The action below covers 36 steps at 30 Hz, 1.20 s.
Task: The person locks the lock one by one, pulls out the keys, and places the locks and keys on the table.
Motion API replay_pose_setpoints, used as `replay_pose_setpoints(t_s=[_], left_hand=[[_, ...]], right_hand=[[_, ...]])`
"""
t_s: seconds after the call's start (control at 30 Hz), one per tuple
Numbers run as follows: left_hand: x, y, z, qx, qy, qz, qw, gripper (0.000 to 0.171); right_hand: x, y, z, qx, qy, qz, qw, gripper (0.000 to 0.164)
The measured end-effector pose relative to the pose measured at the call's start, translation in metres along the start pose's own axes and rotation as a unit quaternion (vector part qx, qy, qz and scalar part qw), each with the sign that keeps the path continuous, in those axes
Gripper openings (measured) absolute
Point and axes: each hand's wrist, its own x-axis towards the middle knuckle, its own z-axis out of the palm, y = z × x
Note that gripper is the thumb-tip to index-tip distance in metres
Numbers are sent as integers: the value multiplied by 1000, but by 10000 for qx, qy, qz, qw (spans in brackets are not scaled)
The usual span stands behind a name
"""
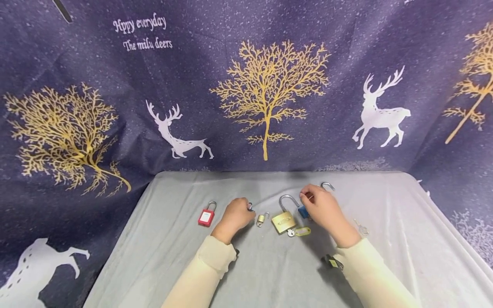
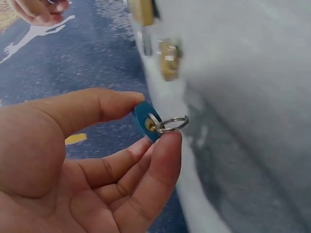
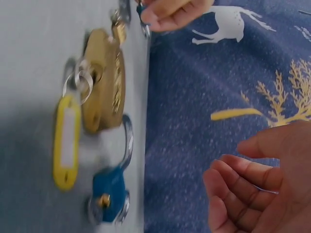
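Observation:
My left hand pinches a small blue padlock between thumb and fingers. A key with a metal ring sits in its keyhole. To the right of that hand lies a small brass padlock, its shackle open. Beyond it is a large brass padlock, also with an open shackle, its key on a ring with a yellow tag. My right hand holds nothing, fingers loosely curled. Close beside it another blue padlock rests on the table, partly hidden by the hand in the head view.
A red padlock lies at the left of the grey-covered table. Behind the right hand an open shackle shows, its body hidden. Some keys lie at the right. A dark patterned cloth hangs behind the table.

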Motion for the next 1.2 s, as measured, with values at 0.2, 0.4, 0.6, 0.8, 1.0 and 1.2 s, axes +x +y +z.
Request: replay_pose_setpoints(t_s=[0.2,0.4,0.6,0.8,1.0,1.2], left_hand=[[1,11,-11,-340,227,177,9990,16],[-2,25,-24,-1164,282,261,9925,21],[-6,31,-31,-2224,-74,251,9746,21],[-7,31,-29,-3551,-722,337,9314,26],[-3,25,-22,-4379,-1174,280,8909,29],[-1,23,-22,-4614,-1426,175,8755,32]], right_hand=[[6,-15,11,193,-59,-19,9998,15],[10,-28,22,613,-235,-52,9978,18],[10,-36,29,1237,-427,-215,9912,21],[8,-39,34,1903,-761,-129,9787,31],[6,-40,37,2304,-1104,-34,9668,37],[6,-39,42,2344,-1086,-140,9659,37]])
